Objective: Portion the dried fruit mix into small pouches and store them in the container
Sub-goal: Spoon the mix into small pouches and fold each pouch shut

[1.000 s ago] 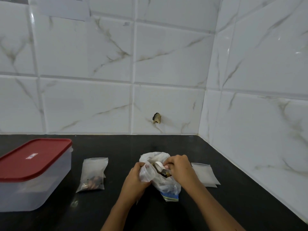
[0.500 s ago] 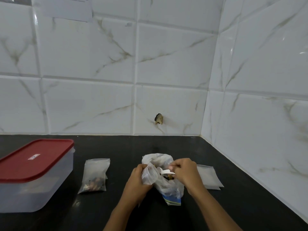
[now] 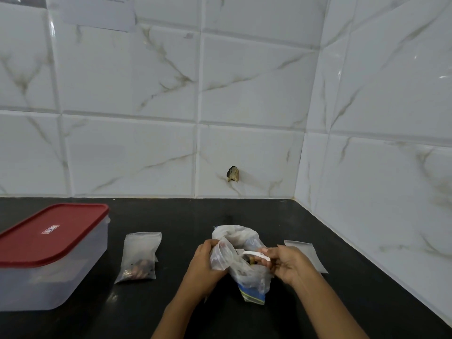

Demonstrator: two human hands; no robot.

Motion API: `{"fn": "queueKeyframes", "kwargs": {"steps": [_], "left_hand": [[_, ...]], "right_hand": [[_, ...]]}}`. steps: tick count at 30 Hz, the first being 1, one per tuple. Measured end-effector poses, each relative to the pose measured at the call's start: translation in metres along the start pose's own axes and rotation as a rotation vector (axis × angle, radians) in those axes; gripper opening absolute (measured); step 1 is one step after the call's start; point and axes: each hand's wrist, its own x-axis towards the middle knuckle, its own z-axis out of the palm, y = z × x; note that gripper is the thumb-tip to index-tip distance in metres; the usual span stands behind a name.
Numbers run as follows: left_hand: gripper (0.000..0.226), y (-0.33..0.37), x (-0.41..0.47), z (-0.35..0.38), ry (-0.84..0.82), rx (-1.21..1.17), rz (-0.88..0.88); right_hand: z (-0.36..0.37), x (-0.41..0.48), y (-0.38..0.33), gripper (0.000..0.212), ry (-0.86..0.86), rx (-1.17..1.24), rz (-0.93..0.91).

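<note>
On the black worktop [image 3: 244, 216], the lidded container [image 3: 49, 272] sits left, a filled pouch [image 3: 140, 255] beside it. At centre, above the bag of dried fruit mix [image 3: 247, 275], the left hand [image 3: 203, 267] grips a small pouch [image 3: 221, 256] open. The right hand [image 3: 291, 263] pinches a white spoon [image 3: 254, 253], raised from the bag where it dipped a second ago. Next, seemingly: tip the spoonful in without spilling.

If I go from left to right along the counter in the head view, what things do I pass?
Red-lidded container → filled pouch → left hand, gripping an open pouch → big fruit mix bag → right hand, pinching a white spoon → flat empty pouch.
</note>
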Motion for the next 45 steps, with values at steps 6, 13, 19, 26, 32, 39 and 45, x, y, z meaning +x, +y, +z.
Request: {"fn": "queueKeyframes", "kwargs": {"steps": [6, 13, 19, 26, 32, 39, 45], "left_hand": [[0.044, 0.005, -0.001, -0.005, -0.019, 0.011, 0.059], [0.084, 0.009, -0.004, -0.007, 0.007, -0.047, 0.051], [0.050, 0.014, -0.006, -0.005, 0.116, -0.076, 0.084], [0.042, 0.010, -0.007, -0.004, 0.055, -0.139, 0.044], [0.038, 0.012, -0.009, -0.005, 0.065, -0.182, 0.042], [0.037, 0.012, -0.009, -0.005, 0.094, -0.211, 0.042], [0.041, 0.013, -0.010, -0.005, 0.103, -0.196, 0.074]], "right_hand": [[-0.009, -0.009, -0.001, 0.017, 0.009, -0.093, -0.070], [-0.018, -0.017, -0.005, 0.016, -0.011, -0.049, -0.083], [-0.015, -0.033, -0.017, 0.015, -0.073, -0.046, -0.191], [0.006, -0.049, -0.013, 0.014, -0.173, -0.213, -0.339], [0.019, -0.056, 0.001, 0.024, -0.150, -0.567, -0.612], [0.019, -0.066, 0.003, 0.021, -0.118, -1.018, -1.043], [0.012, -0.063, 0.012, 0.032, -0.164, -1.026, -1.257]]}}
